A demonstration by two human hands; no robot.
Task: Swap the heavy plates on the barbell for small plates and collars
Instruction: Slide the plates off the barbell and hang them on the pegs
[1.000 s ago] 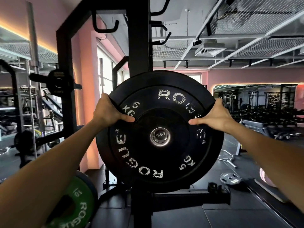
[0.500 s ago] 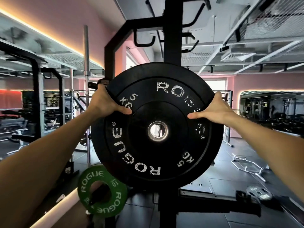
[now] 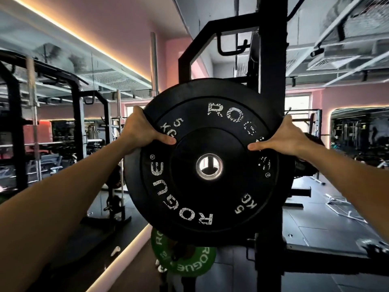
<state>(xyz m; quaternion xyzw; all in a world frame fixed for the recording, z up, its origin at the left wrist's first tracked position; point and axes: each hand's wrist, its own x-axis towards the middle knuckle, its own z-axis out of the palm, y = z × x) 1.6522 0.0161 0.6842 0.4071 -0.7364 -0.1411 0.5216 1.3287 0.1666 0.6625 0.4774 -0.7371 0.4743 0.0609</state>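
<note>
A black 5 kg Rogue bumper plate fills the middle of the view, held upright in the air in front of me. My left hand grips its upper left rim, thumb across the face. My right hand grips the upper right rim the same way. Through the plate's steel centre hole I see daylight and a dark bar of the rack, no sleeve inside it. The barbell itself is hidden behind the plate.
A black rack upright rises just behind the plate. A green 10 kg plate sits low on the rack below. Another rack and vertical bars stand at left. Floor mats stretch to the right.
The plate has come off the sleeve marked 1500LB and now hangs free in my hands. My view has swung left, so the rack upright shifted to the right.
</note>
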